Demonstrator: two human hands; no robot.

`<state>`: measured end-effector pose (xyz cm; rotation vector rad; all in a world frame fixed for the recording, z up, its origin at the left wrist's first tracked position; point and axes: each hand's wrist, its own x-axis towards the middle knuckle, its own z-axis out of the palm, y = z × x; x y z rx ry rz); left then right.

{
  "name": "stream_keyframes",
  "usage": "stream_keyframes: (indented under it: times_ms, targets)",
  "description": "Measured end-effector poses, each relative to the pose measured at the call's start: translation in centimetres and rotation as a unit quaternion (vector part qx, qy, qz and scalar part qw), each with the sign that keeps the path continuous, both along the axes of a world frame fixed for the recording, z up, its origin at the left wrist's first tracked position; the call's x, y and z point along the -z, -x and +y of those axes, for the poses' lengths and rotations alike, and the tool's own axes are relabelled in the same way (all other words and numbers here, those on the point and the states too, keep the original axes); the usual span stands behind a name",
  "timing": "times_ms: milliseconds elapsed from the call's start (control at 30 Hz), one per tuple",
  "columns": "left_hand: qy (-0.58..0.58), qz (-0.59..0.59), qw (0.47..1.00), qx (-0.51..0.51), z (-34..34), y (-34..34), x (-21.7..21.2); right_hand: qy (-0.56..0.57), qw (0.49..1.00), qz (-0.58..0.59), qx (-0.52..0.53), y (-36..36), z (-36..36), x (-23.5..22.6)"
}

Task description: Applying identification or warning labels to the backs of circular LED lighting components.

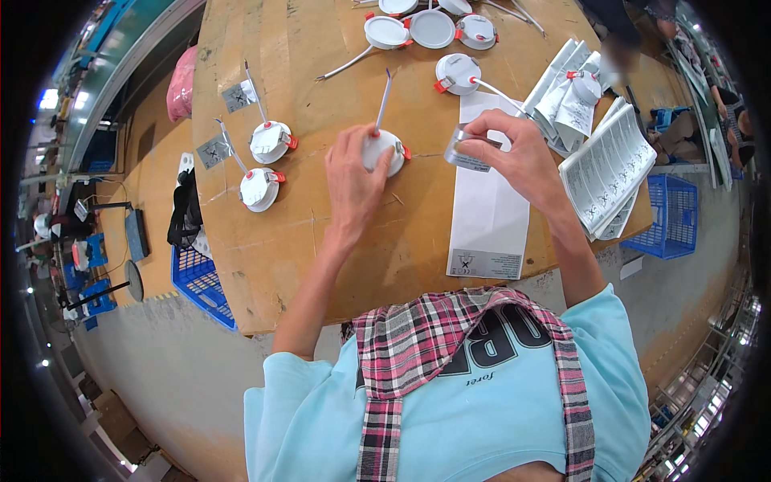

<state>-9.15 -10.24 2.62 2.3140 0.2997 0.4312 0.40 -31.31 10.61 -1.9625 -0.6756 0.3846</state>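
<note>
My left hand [353, 181] grips a round white downlight [376, 151] on the wooden table, fingers curled around its rim. The light's white cable [383, 104] points away from me, and a red clip shows on its right side. To the right, my right hand [522, 157] pinches a curled silver label [470, 154] between thumb and fingers. Beneath that label lies a long white backing strip [488, 213] with a printed silver label at its near end. Left of my left hand sit two downlights [271, 143] with silver labels flagged on their cables.
At the back lie several downlights [432, 30], with another downlight [459, 74] beyond the backing strip. Folded label sheets [608, 165] cover the table's right side. Blue crates stand below the table: one crate [205, 285] at left, another crate [671, 213] at right.
</note>
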Motion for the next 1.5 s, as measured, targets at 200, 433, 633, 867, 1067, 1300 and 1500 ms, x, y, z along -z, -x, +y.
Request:
stream_keyframes:
  times_ms: [200,433,633,867,1067,1300,1500]
  targets:
    - [-0.008,0.046,0.998,-0.036,-3.2,3.4,-0.2,-0.077,0.98,0.009,-0.183,-0.1,1.2,-1.2]
    - [0.472,-0.075,0.878,0.015,-1.4,4.7,-3.6,-0.239,0.855,0.11,-0.448,0.4,2.3,-1.3]
    - [0.735,0.002,0.662,0.145,-1.5,6.9,-6.2,-0.079,0.957,0.082,-0.267,2.0,2.3,-1.5]
    - [0.539,0.061,0.839,0.042,-1.5,5.8,-5.1,0.006,0.985,0.117,-0.124,2.9,2.8,-1.5]
    - [0.463,-0.029,0.886,-0.013,-0.8,3.7,-2.9,0.007,0.997,-0.016,-0.076,2.4,3.8,0.5]
    - [0.487,-0.053,0.871,-0.029,-0.9,2.0,-2.2,0.036,0.998,-0.024,-0.041,1.3,4.7,1.5]
    - [0.518,-0.077,0.852,-0.024,-0.9,1.5,-1.4,0.014,0.999,-0.022,-0.034,1.1,5.1,2.1]
